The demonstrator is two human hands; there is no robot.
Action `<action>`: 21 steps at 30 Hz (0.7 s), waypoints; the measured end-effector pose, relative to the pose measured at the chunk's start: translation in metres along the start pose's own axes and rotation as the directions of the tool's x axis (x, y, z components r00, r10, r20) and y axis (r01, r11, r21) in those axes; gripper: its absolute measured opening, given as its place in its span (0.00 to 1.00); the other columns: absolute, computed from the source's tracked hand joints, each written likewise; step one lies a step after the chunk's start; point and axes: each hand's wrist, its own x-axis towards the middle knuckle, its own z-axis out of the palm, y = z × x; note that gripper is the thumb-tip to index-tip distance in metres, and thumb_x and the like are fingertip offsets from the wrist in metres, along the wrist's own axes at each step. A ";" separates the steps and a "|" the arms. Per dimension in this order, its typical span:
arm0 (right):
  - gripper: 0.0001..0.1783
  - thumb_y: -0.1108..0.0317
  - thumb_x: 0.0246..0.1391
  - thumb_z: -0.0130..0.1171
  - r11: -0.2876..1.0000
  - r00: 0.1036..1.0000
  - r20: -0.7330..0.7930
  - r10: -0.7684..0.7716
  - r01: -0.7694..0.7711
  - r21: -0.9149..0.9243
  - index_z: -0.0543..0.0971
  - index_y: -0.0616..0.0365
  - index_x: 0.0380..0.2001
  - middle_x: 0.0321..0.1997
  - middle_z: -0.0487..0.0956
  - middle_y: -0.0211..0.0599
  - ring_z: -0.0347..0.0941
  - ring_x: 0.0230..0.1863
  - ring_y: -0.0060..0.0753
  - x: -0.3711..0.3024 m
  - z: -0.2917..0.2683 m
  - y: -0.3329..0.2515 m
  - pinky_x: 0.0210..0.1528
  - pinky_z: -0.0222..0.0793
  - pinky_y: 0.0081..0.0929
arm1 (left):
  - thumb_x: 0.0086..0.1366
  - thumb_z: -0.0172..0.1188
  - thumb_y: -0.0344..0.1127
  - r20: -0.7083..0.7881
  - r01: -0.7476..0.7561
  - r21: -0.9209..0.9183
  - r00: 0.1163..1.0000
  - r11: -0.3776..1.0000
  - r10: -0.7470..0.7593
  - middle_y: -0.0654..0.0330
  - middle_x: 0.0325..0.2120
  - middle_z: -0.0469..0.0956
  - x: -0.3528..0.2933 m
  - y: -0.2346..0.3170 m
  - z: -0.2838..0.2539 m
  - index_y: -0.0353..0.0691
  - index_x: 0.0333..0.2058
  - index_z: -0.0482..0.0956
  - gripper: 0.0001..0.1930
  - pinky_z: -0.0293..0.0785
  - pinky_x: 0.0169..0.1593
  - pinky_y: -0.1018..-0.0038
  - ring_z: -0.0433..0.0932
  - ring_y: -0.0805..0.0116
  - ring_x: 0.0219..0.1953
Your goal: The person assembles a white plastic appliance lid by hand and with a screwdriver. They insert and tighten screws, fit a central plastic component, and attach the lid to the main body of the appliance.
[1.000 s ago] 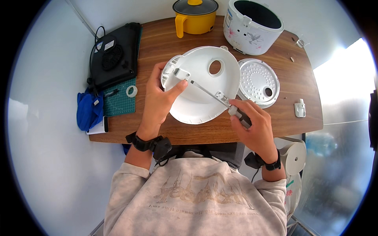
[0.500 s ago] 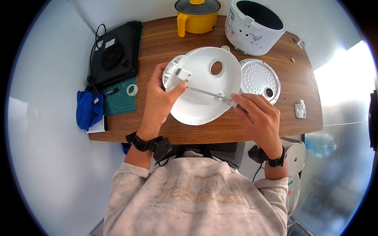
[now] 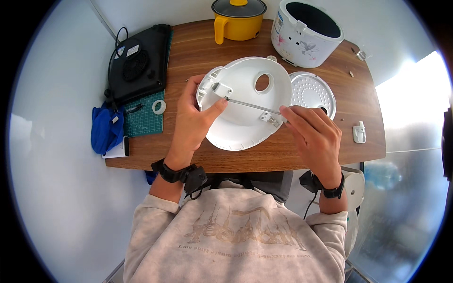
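Glossy white plastic lid (image 3: 245, 106) — thin shiny metal rod (image 3: 252, 104) — on wood-grain table (image 3: 198, 52).

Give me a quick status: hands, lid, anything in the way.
Left hand steadies white lid at its rim. Right hand pinches metal rod lying across lid. Perforated plate beside lid; nothing blocking.

Bare table (image 3: 198, 56) lies at 11 o'clock of the white lid (image 3: 245, 101); rice cooker (image 3: 306, 30) blocks 1 o'clock.

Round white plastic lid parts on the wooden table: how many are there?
2. The large white plastic lid shell lies at the table's centre under both hands; the perforated white inner lid plate lies right beside it. None seems hidden.
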 end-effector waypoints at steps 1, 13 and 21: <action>0.22 0.79 0.43 0.65 1.000 1.000 -0.002 -0.003 0.003 -0.004 0.85 0.51 0.45 0.39 0.82 0.26 0.77 0.35 0.29 0.000 0.000 0.000 0.36 0.76 0.27 | 0.58 0.69 0.28 -0.002 -0.001 0.000 1.000 1.000 0.001 0.55 0.46 0.78 0.000 0.000 0.000 0.37 0.54 0.71 0.26 0.78 0.48 0.72 0.78 0.69 0.47; 0.26 0.79 0.41 0.64 0.992 0.996 0.092 0.016 -0.004 -0.123 0.83 0.48 0.48 0.38 0.78 0.26 0.75 0.36 0.27 0.000 -0.007 -0.014 0.34 0.76 0.27 | 0.59 0.70 0.31 -0.022 -0.102 0.145 0.994 0.984 0.106 0.54 0.46 0.79 -0.001 0.000 -0.001 0.38 0.55 0.70 0.27 0.82 0.47 0.73 0.81 0.68 0.46; 0.27 0.79 0.42 0.64 0.994 0.994 0.112 0.012 0.001 -0.111 0.82 0.48 0.49 0.37 0.77 0.28 0.75 0.35 0.28 0.000 -0.007 -0.013 0.33 0.76 0.28 | 0.59 0.69 0.31 -0.021 -0.128 0.166 0.991 0.978 0.133 0.54 0.46 0.79 -0.002 0.001 0.001 0.38 0.54 0.69 0.26 0.82 0.47 0.73 0.81 0.68 0.46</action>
